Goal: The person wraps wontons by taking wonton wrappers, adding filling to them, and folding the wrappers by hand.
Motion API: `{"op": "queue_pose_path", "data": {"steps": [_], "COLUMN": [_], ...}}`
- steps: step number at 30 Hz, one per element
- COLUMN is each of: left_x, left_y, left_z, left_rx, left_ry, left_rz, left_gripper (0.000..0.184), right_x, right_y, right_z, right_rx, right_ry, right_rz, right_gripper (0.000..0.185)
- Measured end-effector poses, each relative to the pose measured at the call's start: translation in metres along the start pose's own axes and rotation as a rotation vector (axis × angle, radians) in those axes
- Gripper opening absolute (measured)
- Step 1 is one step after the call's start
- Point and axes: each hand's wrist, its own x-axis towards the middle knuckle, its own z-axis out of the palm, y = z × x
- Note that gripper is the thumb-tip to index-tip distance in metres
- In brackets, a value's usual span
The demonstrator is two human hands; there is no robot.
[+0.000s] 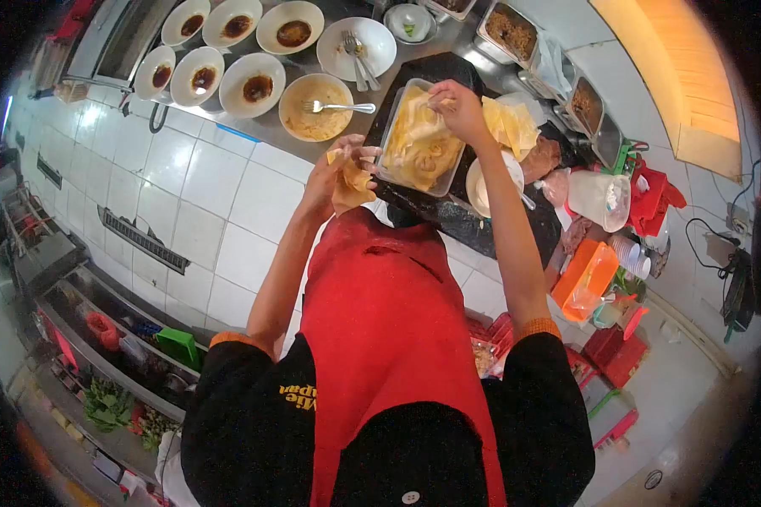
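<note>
My left hand (pixel 334 182) is closed on a folded yellowish wrapper (pixel 353 181), just left of a clear plastic container (pixel 386 173). Pale yellow filled wrappers (pixel 418 144) lie in the container. Over its upper right part is my right hand (pixel 457 110), fingers pinched at a wrapper on top of the pile. Flat square wrapper sheets (pixel 511 127) lie to the right of the container. Behind my right forearm a white bowl (pixel 480 190) is partly hidden. A fork (pixel 347 107) rests in a bowl of pale filling (pixel 300 127) at upper left.
Several white bowls (pixel 246 86) with dark sauce line the counter at upper left. A plate (pixel 380 35) holds cutlery. Metal food trays (pixel 509 35) stand at upper right. An orange basket (pixel 579 275) and a clear tub (pixel 604 201) are at right.
</note>
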Motion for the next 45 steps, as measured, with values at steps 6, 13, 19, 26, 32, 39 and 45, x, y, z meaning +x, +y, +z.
{"op": "queue_pose_path", "data": {"steps": [6, 13, 19, 26, 32, 39, 45], "left_x": [0.0, 0.017, 0.028, 0.032, 0.031, 0.024, 0.018], "left_y": [0.004, 0.008, 0.004, -0.003, -0.014, -0.015, -0.015], "left_z": [0.024, 0.043, 0.063, 0.064, 0.061, 0.07, 0.077], "left_rx": [0.083, 0.159, 0.165, 0.076, 0.501, 0.575, 0.566], "left_ry": [-0.011, -0.07, -0.185, -0.189, 0.011, 0.013, 0.016], "left_rz": [0.155, 0.205, 0.164, 0.075, -0.041, -0.004, 0.075], "left_gripper": [0.065, 0.071, 0.063, 0.065, 0.038, 0.03, 0.03], "right_x": [0.012, -0.02, -0.084, -0.106, -0.117, -0.112, -0.114], "right_y": [0.032, -0.019, -0.144, -0.132, -0.142, -0.147, -0.13], "right_z": [0.038, 0.029, 0.03, 0.028, 0.01, -0.004, -0.003], "right_rx": [-0.296, -0.225, 0.083, 0.266, 0.262, -0.118, -0.048], "right_ry": [0.207, 0.453, 0.04, 0.225, 0.234, 0.13, 0.075], "right_rz": [0.006, -0.068, 0.06, 0.121, 0.305, -0.235, -0.146], "right_gripper": [0.016, 0.017, 0.027, 0.025, 0.031, 0.041, 0.043]}}
